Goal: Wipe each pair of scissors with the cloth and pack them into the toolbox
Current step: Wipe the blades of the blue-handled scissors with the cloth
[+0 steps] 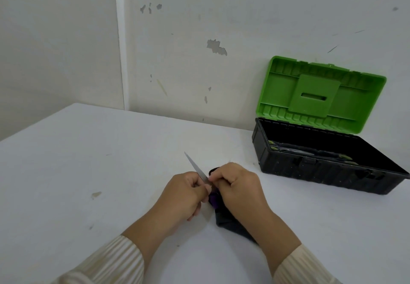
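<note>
Head view looks down on my two hands, close together at the middle of one white table point(88, 161). My left hand point(184, 192) is curled around one pair of scissors point(196, 167), gripping where the blade meets the handle. The closed blades stick out past my knuckles and point up and to the left, away from me, clear of the tabletop. A bit of purple handle point(213, 198) shows in the gap between my hands.

My right hand point(240, 186) is closed on one dark cloth point(230, 221), with thumb and fingertips pinching it against the base of the blade. The rest of the cloth trails under my wrist onto the table.

One toolbox point(310, 173) stands open at the far right of the table, well apart from my hands. Its black base lies at an angle and its green lid point(279, 90) is tipped back against the wall point(199, 17). Packed scissors point(297, 150) lie inside along the bottom; I see metal blades and dark handles, but cannot count the pairs in the shadow.

The table's far edge meets the wall, and its left edge slants off toward the corner. Bare white surface stretches to the left of my hands, and there is a strip of it between my right hand and the toolbox front. Two striped cream sleeves point(115, 259) frame the near edge.
</note>
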A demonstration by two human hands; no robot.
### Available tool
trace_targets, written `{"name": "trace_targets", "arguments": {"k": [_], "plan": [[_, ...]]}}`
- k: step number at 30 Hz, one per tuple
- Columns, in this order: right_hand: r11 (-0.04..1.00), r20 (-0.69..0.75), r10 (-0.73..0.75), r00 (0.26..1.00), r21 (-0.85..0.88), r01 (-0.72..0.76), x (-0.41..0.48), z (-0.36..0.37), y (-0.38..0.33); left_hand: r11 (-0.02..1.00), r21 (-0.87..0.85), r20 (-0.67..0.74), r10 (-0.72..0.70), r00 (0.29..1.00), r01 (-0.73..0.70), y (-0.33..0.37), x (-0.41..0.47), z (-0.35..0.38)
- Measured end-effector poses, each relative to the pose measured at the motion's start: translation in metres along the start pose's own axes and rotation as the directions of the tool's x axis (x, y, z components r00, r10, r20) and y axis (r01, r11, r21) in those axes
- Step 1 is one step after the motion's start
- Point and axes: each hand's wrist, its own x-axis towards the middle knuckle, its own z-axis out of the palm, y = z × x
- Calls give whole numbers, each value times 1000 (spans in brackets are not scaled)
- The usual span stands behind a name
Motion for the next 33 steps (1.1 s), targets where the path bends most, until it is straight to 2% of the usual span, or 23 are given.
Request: {"name": "trace_targets", "arguments": {"k": [2, 4, 6, 7, 9, 11, 13, 14, 18, 21, 22, 25, 26, 29, 30, 31, 33], "plan": [[997, -152, 78, 985, 21, -75, 8, -2, 17, 1000, 9, 35, -11, 999, 11, 2, -1, -1], [976, -328, 207, 922, 127, -174, 12, -12, 32, 999, 35, 74, -38, 997, 36, 2, -1, -1], [939, -426, 321, 846, 258, -226, 10, -21, 41, 998, 35, 79, -62, 995, 60, 1, -1, -1], [919, -429, 346, 834, 335, -209, 7, -23, 40, 997, 33, 71, -72, 995, 70, 1, -1, -2], [903, -380, 297, 876, 410, -128, 4, -20, 28, 996, 24, 54, -91, 994, 90, 1, 1, -3], [963, -283, 125, 951, 265, -48, 1, -7, 17, 995, 4, 41, -102, 994, 102, 1, 2, -4], [997, -130, -11, 991, 72, 21, 0, 8, 12, 996, -4, 40, -89, 995, 90, 0, 1, -5], [999, -83, -24, 996, 28, 27, 2, 11, 14, 997, -4, 41, -76, 996, 76, 1, 0, -4], [999, -122, 37, 992, 19, -35, 7, 9, 14, 999, -7, 37, -39, 999, 39, 0, 1, -3], [997, 80, 76, 994, 14, -78, 2, 10, 6, 999, 8, 47, -41, 998, 41, -3, 2, -2], [996, 60, 90, 994, 14, -91, 2, 9, 7, 999, 16, 47, -43, 998, 42, -3, 2, -1], [995, -126, 99, 987, 17, -98, 6, 3, 16, 999, 37, 50, -33, 998, 31, -2, 2, -1], [996, -122, 93, 988, 11, -92, 6, 3, 16, 999, 37, 54, -27, 998, 25, -1, 1, -1], [997, 31, 70, 997, -18, -69, -1, 12, 11, 998, 53, 58, -19, 998, 16, -2, 1, -4], [998, 30, 65, 997, -6, -65, -2, 15, 12, 998, 62, 60, -20, 998, 16, -3, 1, -4], [997, -12, 75, 997, 26, -75, -1, 14, 15, 997, 71, 63, -19, 998, 14, -3, 1, -4], [987, -190, 146, 971, 91, -130, 6, 7, 29, 995, 95, 87, -10, 996, 2, -1, 0, -5]]}}
